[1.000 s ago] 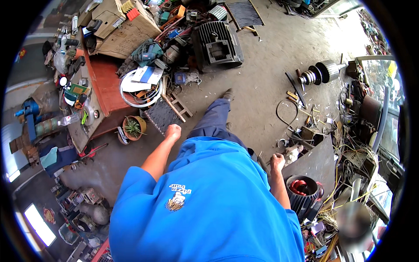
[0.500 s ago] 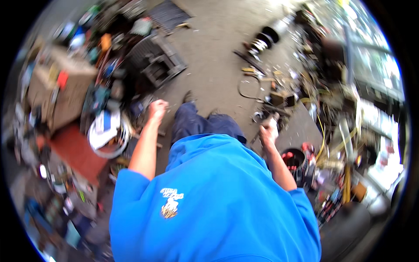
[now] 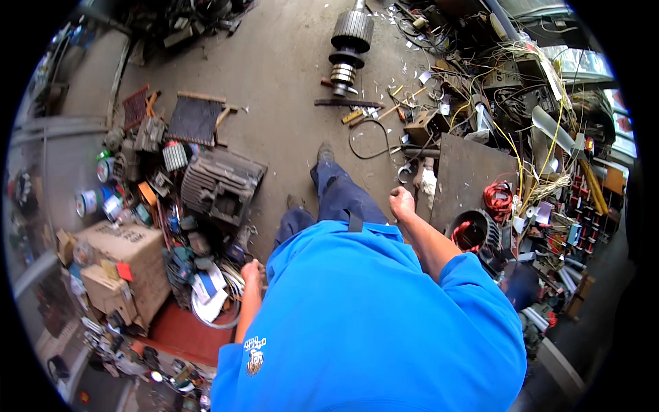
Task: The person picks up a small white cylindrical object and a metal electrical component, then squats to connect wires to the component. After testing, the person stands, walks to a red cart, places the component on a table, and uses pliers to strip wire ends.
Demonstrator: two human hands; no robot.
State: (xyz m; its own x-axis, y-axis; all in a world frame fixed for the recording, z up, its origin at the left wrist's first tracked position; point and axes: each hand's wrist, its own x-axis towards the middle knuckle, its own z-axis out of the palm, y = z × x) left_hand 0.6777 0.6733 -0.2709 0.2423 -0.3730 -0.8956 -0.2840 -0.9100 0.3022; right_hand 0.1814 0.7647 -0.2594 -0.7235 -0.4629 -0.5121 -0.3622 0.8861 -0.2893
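Note:
My right hand (image 3: 402,203) hangs just past the right side of my waist, fingers curled into a loose fist with nothing seen in it. A whitish rag-like thing (image 3: 428,182) lies a little beyond it, apart from the hand. My left hand (image 3: 253,272) is low by my left hip, its fingers curled in, and no held thing shows. Close to its left are a coil of pale cable (image 3: 235,302) and some white papers (image 3: 209,285). Ahead on the left sits a grey finned motor housing (image 3: 221,187).
A rotor with a shaft (image 3: 351,34) lies on the floor ahead, with a dark bar (image 3: 349,103) and a cable loop (image 3: 368,140) nearer. A metal plate (image 3: 473,180), red wire coil (image 3: 498,198) and tangled wires line the right. A cardboard box (image 3: 137,257) stands left.
My view has swung left and steadied, and my legs have stepped, with the right foot now ahead. Both hands have shifted back and lower beside my body.

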